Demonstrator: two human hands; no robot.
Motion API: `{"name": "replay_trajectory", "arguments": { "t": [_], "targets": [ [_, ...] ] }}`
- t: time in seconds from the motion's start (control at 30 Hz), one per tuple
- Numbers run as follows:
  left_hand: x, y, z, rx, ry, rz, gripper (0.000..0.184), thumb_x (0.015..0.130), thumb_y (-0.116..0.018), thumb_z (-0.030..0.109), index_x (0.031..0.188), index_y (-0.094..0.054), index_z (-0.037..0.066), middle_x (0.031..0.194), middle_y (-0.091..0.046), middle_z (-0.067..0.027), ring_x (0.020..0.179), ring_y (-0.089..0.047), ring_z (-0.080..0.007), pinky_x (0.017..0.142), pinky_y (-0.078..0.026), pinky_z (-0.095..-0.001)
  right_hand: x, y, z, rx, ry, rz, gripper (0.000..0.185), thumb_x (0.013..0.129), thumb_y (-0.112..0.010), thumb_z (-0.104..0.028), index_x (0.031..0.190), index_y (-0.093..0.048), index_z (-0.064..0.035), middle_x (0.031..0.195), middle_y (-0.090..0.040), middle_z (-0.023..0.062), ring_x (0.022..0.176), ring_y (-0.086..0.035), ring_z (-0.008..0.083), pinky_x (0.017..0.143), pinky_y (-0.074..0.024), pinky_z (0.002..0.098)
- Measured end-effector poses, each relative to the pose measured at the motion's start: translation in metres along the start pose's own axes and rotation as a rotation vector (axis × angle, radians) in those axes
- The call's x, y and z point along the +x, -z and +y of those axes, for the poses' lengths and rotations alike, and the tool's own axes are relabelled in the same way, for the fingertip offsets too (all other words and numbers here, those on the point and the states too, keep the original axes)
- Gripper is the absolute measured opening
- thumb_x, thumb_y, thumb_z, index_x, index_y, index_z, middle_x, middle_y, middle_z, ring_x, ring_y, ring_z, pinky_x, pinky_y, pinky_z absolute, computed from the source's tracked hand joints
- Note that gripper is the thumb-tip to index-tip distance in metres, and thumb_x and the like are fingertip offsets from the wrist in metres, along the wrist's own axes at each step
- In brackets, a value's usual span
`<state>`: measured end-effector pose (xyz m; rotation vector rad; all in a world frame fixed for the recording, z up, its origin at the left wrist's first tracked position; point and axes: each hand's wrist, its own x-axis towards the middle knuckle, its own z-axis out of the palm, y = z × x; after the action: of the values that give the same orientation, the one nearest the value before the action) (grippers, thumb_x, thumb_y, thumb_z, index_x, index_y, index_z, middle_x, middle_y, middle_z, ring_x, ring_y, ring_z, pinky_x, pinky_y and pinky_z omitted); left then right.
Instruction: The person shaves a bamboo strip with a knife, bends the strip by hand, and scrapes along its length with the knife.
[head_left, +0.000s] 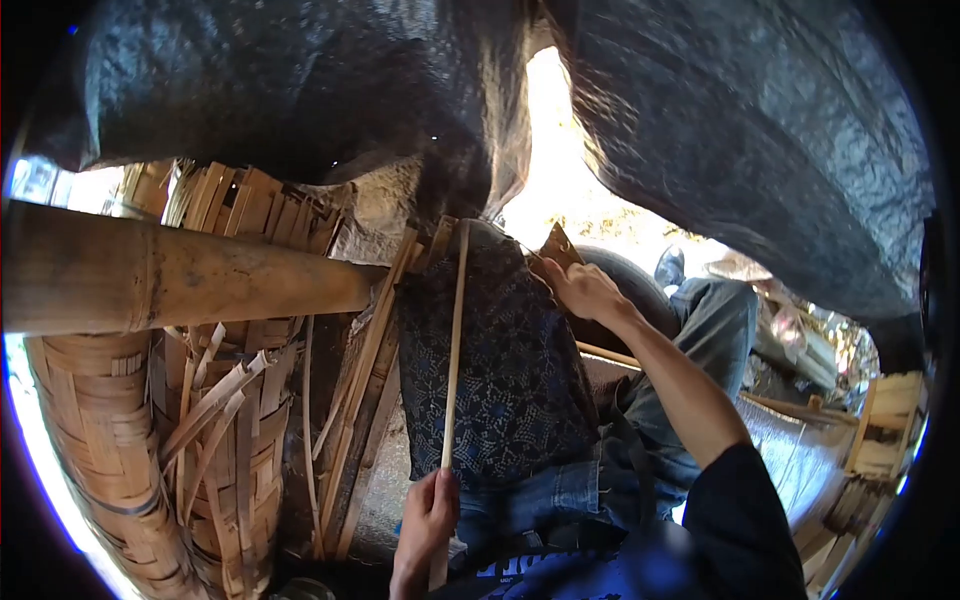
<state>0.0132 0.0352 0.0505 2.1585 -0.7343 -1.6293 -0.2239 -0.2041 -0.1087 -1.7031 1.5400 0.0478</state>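
My left hand (428,515) is closed around the lower part of a long, thin bamboo strip (456,350). The strip runs up and away from me over a dark patterned cloth (490,390) draped across my leg. At the far right edge of the cloth, my right hand (588,290) is closed with its thumb and fingers together, pointing toward the strip's far end. A thin edge shows just past its fingertips, too small to name. Beside the right hand a brown pointed flat piece (558,247) sticks up.
A thick bamboo pole (190,270) juts in from the left above woven bamboo baskets (100,430). Split bamboo pieces (365,400) lean beside the cloth. Dark sheeting (740,130) hangs overhead. A small wooden frame (885,420) stands at the right.
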Motion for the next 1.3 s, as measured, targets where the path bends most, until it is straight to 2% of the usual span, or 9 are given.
{"name": "replay_trajectory", "arguments": {
  "t": [0.07,0.2,0.27,0.33,0.4,0.53,0.63,0.9,1.3],
  "targets": [
    [0.021,-0.003,0.008,0.003,-0.058,-0.066,0.039,0.098,-0.039,0.027,0.069,-0.048,0.004,0.052,-0.041,0.0023,0.047,-0.037,-0.0058,0.044,-0.030,-0.0246,-0.018,0.013,0.002,0.208,-0.203,-0.133,0.076,0.097,-0.018,-0.051,0.062,-0.054,0.0059,0.051,-0.051,0.0120,0.043,-0.055,0.0188,0.045,-0.0474,0.0367],
    [0.061,-0.013,0.019,0.137,-0.268,-0.019,0.038,0.097,-0.043,0.024,0.069,-0.050,-0.001,0.051,-0.046,-0.0069,0.044,-0.044,-0.0172,0.045,-0.034,-0.0322,-0.059,0.034,0.014,0.294,-0.288,-0.056,0.078,0.096,-0.020,-0.053,0.045,-0.044,0.0004,0.048,-0.054,0.0170,0.046,-0.059,0.0223,0.052,-0.0501,0.0406],
    [0.071,-0.018,0.044,0.325,-0.347,0.076,0.036,0.095,-0.044,0.022,0.070,-0.052,-0.002,0.053,-0.050,-0.0127,0.047,-0.050,-0.0252,0.046,-0.037,-0.0367,-0.080,0.030,0.031,0.021,0.026,0.116,0.060,0.098,-0.033,-0.041,0.061,-0.054,0.0008,0.044,-0.046,0.0096,0.040,-0.051,0.0166,0.041,-0.0442,0.0382],
    [0.076,-0.027,0.058,0.529,-0.426,0.135,0.035,0.094,-0.045,0.020,0.071,-0.054,-0.003,0.055,-0.054,-0.0185,0.049,-0.055,-0.0333,0.048,-0.040,-0.0411,-0.101,0.000,0.037,-0.489,0.763,0.749,0.021,0.094,-0.047,-0.012,0.113,-0.050,-0.0032,0.045,-0.029,-0.0017,0.033,-0.036,0.0114,0.032,-0.0341,0.0342],
    [0.079,-0.032,0.064,0.615,-0.452,0.201,0.031,0.093,-0.046,0.017,0.071,-0.056,-0.003,0.062,-0.057,-0.0244,0.059,-0.058,-0.0406,0.051,-0.044,-0.0462,-0.117,0.004,0.001,-0.121,0.376,0.103,0.025,0.094,-0.050,-0.025,0.099,-0.058,-0.0011,0.043,-0.034,0.0015,0.031,-0.038,0.0147,0.031,-0.0329,0.0359],
    [0.082,-0.037,0.050,0.865,-0.599,0.318,0.028,0.093,-0.045,0.020,0.075,-0.055,0.001,0.056,-0.057,-0.0218,0.052,-0.060,-0.0388,0.046,-0.047,-0.0442,-0.117,-0.019,-0.022,0.143,0.375,0.084,0.047,0.092,-0.051,-0.041,0.072,-0.061,0.0005,0.039,-0.036,0.0061,0.029,-0.040,0.0206,0.031,-0.0346,0.0379],
    [0.077,-0.042,0.051,1.018,-0.553,0.341,0.026,0.094,-0.044,0.023,0.077,-0.052,0.004,0.053,-0.058,-0.0191,0.050,-0.060,-0.0365,0.044,-0.048,-0.0428,-0.112,-0.027,-0.028,-0.103,0.431,0.323,0.065,0.088,-0.051,-0.051,0.045,-0.051,-0.0027,0.036,-0.042,0.0119,0.033,-0.050,0.0257,0.034,-0.0408,0.0363],
    [0.072,-0.062,0.041,1.330,-0.604,0.461,0.023,0.092,-0.049,0.023,0.074,-0.049,0.010,0.049,-0.057,-0.0033,0.045,-0.061,-0.0171,0.041,-0.047,-0.0275,-0.120,-0.001,-0.044,-0.303,0.290,0.227,0.061,0.088,-0.052,-0.050,0.051,-0.056,-0.0022,0.043,-0.051,0.0150,0.041,-0.056,0.0300,0.041,-0.0455,0.0385],
    [0.066,-0.063,0.032,1.221,-0.647,0.403,0.024,0.092,-0.050,0.022,0.072,-0.048,0.009,0.049,-0.057,-0.0086,0.045,-0.061,-0.0250,0.041,-0.048,-0.0331,-0.042,-0.015,-0.018,-0.243,0.190,0.506,0.066,0.093,-0.042,-0.049,0.047,-0.054,-0.0024,0.045,-0.052,0.0179,0.042,-0.057,0.0301,0.042,-0.0457,0.0411]
  ]
}}
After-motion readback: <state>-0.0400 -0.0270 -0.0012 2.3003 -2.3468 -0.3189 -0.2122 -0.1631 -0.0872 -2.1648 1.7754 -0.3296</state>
